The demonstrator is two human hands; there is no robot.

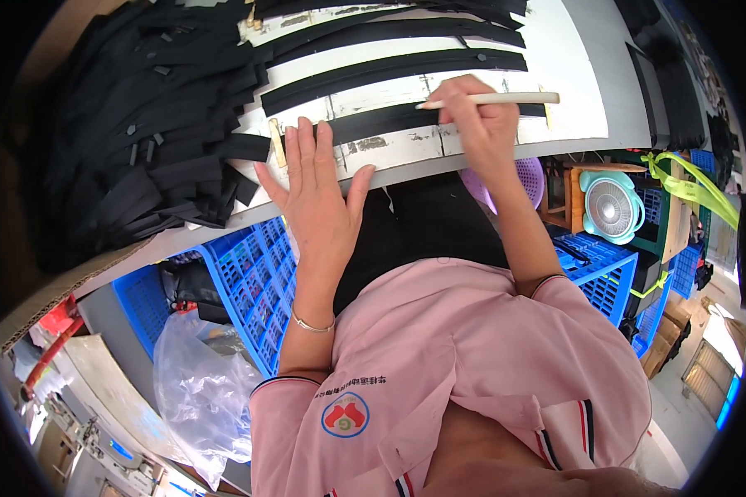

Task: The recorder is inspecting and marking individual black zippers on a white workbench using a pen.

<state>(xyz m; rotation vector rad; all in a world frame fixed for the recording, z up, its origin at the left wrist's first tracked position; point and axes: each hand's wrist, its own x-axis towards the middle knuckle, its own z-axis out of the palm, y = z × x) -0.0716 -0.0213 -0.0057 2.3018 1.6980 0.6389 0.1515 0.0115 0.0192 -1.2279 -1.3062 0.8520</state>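
Note:
A black fabric strip [381, 124] lies crosswise on a white board [576, 103] with dark guide lines. On the strip's left end rest the fingertips of my left hand [317, 203], which is flat with its fingers spread. My right hand [487, 137] is closed round a slim off-white marking pen [518, 98]. The pen's tip points left and is at the strip, near one of the lines; I cannot tell whether it touches. More black strips [398, 73] lie in rows just beyond. Left of them spreads a big heap of black strips [141, 116].
A cardboard edge [66, 290] borders the heap at left. Below the table stand a blue crate [253, 286] and a clear plastic bag [203, 385]. At right are a purple basket [526, 178], a turquoise fan [612, 207] and another blue crate [605, 273].

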